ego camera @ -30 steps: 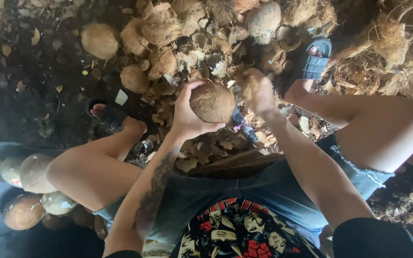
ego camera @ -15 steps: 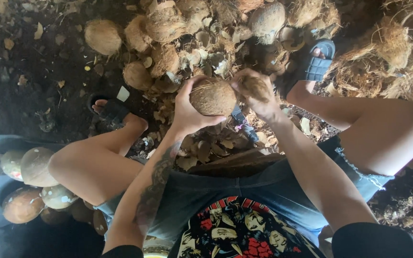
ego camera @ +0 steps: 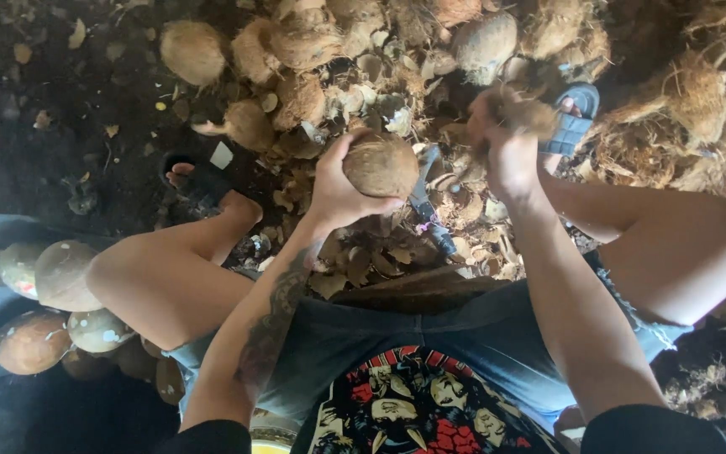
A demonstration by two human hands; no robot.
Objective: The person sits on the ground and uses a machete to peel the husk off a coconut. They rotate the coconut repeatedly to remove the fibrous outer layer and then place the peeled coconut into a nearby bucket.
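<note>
Husked coconut (ego camera: 381, 166) sits mid-scene, gripped from below in the left hand (ego camera: 335, 187). To its right, the right hand (ego camera: 507, 147) is clenched around a husk clump (ego camera: 524, 109). Husk pile (ego camera: 355, 67) lies beyond, peeled coconuts (ego camera: 52, 294) near left.
</note>
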